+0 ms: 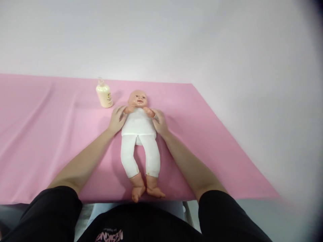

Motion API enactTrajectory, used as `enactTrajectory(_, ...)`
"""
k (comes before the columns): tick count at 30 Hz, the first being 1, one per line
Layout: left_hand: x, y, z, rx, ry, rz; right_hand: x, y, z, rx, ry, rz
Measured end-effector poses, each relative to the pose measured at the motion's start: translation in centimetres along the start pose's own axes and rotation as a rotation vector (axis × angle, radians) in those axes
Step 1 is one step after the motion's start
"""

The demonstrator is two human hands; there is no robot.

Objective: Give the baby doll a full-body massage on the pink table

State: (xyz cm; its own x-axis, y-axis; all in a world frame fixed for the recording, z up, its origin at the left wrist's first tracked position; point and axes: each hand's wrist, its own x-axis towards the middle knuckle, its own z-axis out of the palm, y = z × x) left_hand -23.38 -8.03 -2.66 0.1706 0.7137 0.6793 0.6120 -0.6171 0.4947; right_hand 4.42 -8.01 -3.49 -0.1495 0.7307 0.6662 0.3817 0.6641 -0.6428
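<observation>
Left hand (116, 119), right hand (159, 122) clasp doll (138, 126)

Black short sleeves (54, 211) above bare forearms, black top with pink lettering (109, 235) across the chest.

1. We see pink lettering on the black shirt (111, 235) at the bottom edge; it's upside down, cut off, unreadable.
2. We see a small label on the bottle (104, 96), too small to read.
</observation>
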Motion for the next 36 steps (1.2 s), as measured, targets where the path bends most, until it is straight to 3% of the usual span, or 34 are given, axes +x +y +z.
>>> enactTrajectory(4,0.2,0.1,0.2,0.089,-0.178,0.076,0.1,0.0,0.1,-0.086,-0.085,-0.030)
enactTrajectory(11,0.0,0.1,0.1,0.069,-0.150,0.042,0.0,0.2,0.2,-0.070,-0.068,-0.021)
enactTrajectory(18,-0.2,-0.4,0.0,-0.180,0.131,-0.136,0.3,0.6,0.2,0.161,0.123,0.052)
enactTrajectory(22,0.0,-1.6,0.1,-0.391,0.343,-0.348,0.7,1.4,-0.2,0.361,0.310,0.142)
enactTrajectory(27,0.1,-3.8,0.2,-0.608,0.555,-0.665,0.6,5.2,-0.3,0.479,0.586,0.379)
enactTrajectory(31,0.1,-4.8,0.2,-0.703,0.604,-0.772,0.3,8.1,0.1,0.672,0.738,0.382)
enactTrajectory(36,0.3,-4.3,0.3,-0.666,0.582,-0.731,0.2,7.7,0.1,0.588,0.673,0.332)
